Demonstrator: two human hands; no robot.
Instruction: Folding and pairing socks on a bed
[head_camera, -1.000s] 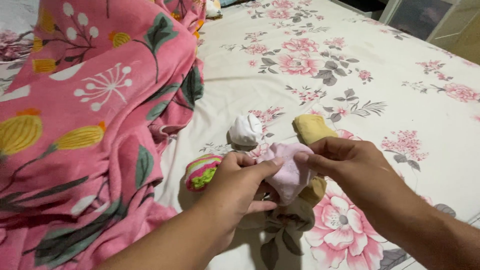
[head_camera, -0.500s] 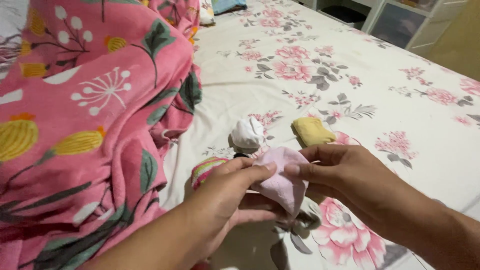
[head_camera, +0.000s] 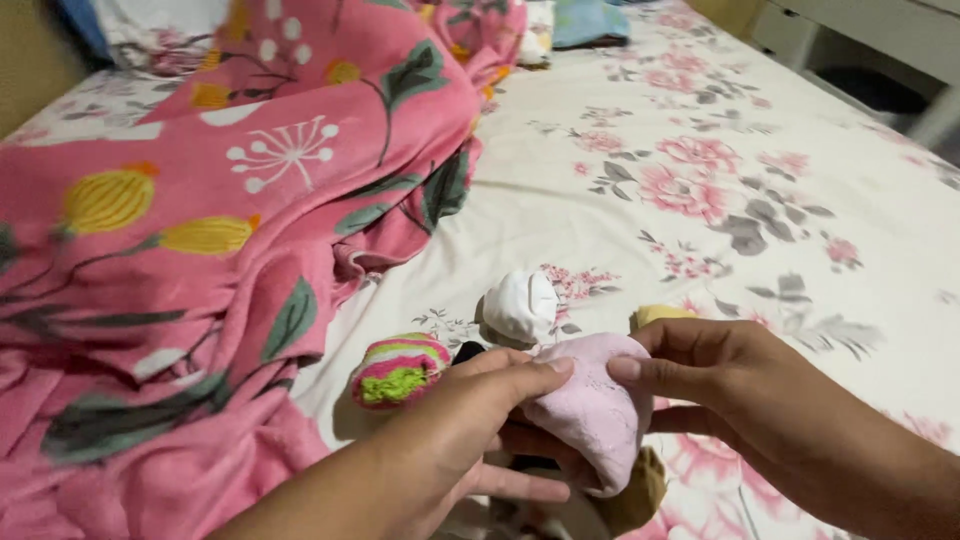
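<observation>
On the bed (head_camera: 700, 260), w/ left hand (head_camera: 470, 430) & right hand (head_camera: 720, 380) both pinching the pink sock (head_camera: 595, 415), best keep thumbs tight at its top edge so the roll stays snug.

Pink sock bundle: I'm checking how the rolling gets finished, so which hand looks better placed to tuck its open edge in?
Probably the right hand: its thumb and fingertips pinch the upper edge of the pink sock bundle. The left hand cups it from below and beside, so it looks better suited to steadying.
</observation>
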